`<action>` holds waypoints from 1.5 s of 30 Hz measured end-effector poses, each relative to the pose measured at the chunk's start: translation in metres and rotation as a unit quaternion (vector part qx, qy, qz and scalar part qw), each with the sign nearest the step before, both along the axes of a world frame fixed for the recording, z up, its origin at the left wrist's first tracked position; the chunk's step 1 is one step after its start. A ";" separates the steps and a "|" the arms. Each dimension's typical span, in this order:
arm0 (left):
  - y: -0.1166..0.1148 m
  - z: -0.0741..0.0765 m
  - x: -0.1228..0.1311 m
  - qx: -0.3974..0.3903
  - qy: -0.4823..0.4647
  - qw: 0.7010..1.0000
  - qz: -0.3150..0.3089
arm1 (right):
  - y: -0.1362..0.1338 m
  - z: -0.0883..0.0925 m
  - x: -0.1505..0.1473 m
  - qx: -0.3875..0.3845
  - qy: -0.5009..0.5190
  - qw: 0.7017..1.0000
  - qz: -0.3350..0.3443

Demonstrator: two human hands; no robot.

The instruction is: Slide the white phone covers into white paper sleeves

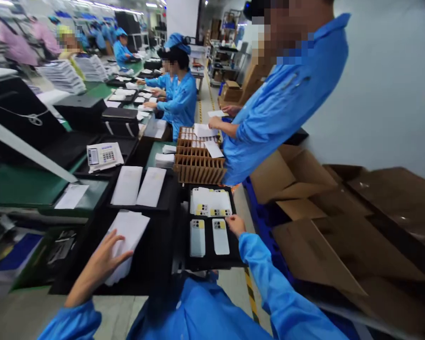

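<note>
Through the head camera I look down past two blue sleeves at black trays beside a green-topped bench (19,184). My left hand (109,257), its thumb and fingers spread apart, lies over the lower left part of a slightly fanned stack of white sheets (132,226) on the left black tray (156,264). Just beyond that stack, two white piles (126,185) lie side by side. My right hand (236,225) has its fingers bent together at the right edge of a group of pale phone-shaped panels (212,199) with yellow patches and camera holes; I cannot tell whether they grip one. That group lies in the right black tray (208,238). Nearer me in the same tray, two single panels (220,237) lie apart, side by side, camera ends away from me. Past the tray stands a brown divided carton (200,165) with white pieces in its slots. To its right, a co-worker in blue (269,113) holds white sheets over it. Open cardboard boxes (304,174) fill the right side.
</note>
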State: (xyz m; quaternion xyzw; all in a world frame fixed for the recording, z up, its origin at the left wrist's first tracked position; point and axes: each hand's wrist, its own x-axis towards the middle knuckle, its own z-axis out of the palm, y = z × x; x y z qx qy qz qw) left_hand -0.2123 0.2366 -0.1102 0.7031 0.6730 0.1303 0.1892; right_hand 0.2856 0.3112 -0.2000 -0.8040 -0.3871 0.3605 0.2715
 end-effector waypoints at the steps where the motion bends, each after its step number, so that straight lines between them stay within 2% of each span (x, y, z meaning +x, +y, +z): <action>1: 0.001 0.003 -0.003 -0.016 0.004 1.000 0.000 | -0.016 -0.016 0.008 -0.035 -0.022 0.999 -0.006; 4: -0.002 0.022 -0.005 -0.015 0.018 1.000 -0.007 | -0.041 -0.059 0.009 -0.099 -0.058 0.993 -0.008; 6: -0.011 0.041 0.005 0.064 0.059 0.996 -0.003 | -0.043 -0.079 0.002 -0.113 -0.070 0.991 -0.004; 8: -0.027 0.060 0.026 0.170 0.118 0.978 -0.005 | -0.042 -0.092 -0.001 -0.118 -0.077 0.990 0.000; 9: -0.037 0.068 0.041 0.195 0.140 0.970 -0.026 | -0.042 -0.096 0.000 -0.121 -0.079 0.989 0.003; 11: -0.058 0.074 0.072 0.212 0.148 0.960 -0.111 | -0.045 -0.102 0.004 -0.126 -0.082 0.989 0.007; 13: -0.075 0.068 0.102 0.195 0.133 0.946 -0.221 | -0.049 -0.106 0.009 -0.129 -0.084 0.988 0.009; 15: -0.085 0.055 0.124 0.174 0.136 0.940 -0.262 | -0.052 -0.109 0.012 -0.129 -0.082 0.988 0.009; 18: -0.089 0.043 0.139 0.140 0.121 0.954 -0.236 | -0.052 -0.115 0.014 -0.128 -0.067 0.989 0.010; 23: -0.082 0.044 0.132 -0.011 0.018 0.988 -0.155 | -0.051 -0.120 0.019 -0.133 -0.016 0.991 0.001; 25: -0.076 0.037 0.126 -0.012 0.013 0.993 -0.118 | -0.052 -0.119 0.022 -0.133 0.008 0.991 0.002; 27: -0.068 0.027 0.121 0.004 0.017 0.994 -0.106 | -0.053 -0.114 0.025 -0.131 0.037 0.991 0.010; 29: -0.062 0.018 0.118 0.000 0.023 0.994 -0.104 | -0.054 -0.105 0.027 -0.122 0.068 0.990 0.021; 31: -0.057 0.017 0.119 -0.013 0.045 0.995 -0.085 | -0.056 -0.092 0.029 -0.104 0.100 0.989 0.032; 33: -0.056 0.025 0.124 -0.006 0.061 0.995 -0.074 | -0.058 -0.073 0.030 -0.077 0.133 0.987 0.041; 36: -0.060 0.050 0.132 0.044 0.032 0.994 -0.097 | -0.064 -0.034 0.028 -0.019 0.190 0.981 0.046; 40: -0.070 0.083 0.136 0.129 -0.008 0.988 -0.087 | -0.086 0.044 0.015 0.058 0.265 0.961 0.053; 43: -0.073 0.099 0.140 0.136 -0.035 0.979 -0.147 | -0.106 0.114 0.000 0.098 0.306 0.945 0.065; 45: -0.072 0.104 0.145 0.149 -0.061 0.967 -0.198 | -0.117 0.155 -0.009 0.178 0.329 0.923 0.093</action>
